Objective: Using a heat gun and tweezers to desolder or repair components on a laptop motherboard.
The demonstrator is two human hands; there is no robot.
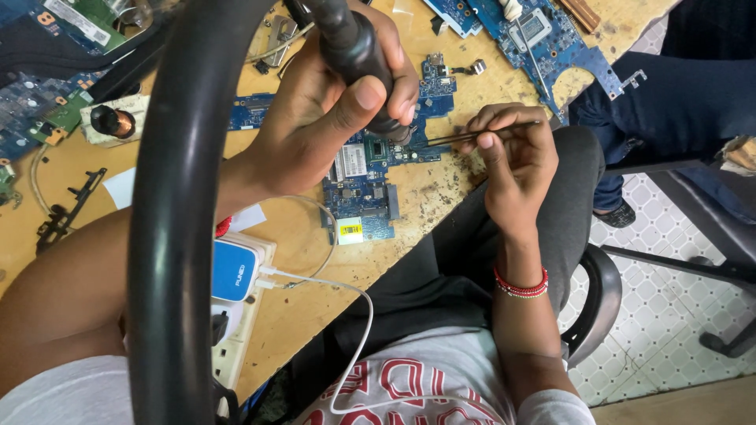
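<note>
My left hand (315, 118) grips a black hot-air tool handle (358, 55), its nozzle pointing down at a chip (376, 148) on a blue circuit board (358, 193). A thick black hose (169, 236) runs from the tool toward me along the left. My right hand (512, 161) pinches thin metal tweezers (472, 134) whose tips reach left to the board beside the nozzle. A red beaded bracelet circles my right wrist.
More blue boards (543, 35) lie at the bench's far side and a green board (63, 114) at far left. A blue-and-white charger (234, 270) with white cable sits on a power strip. Another person's legs (677, 94) and a black chair stand at right.
</note>
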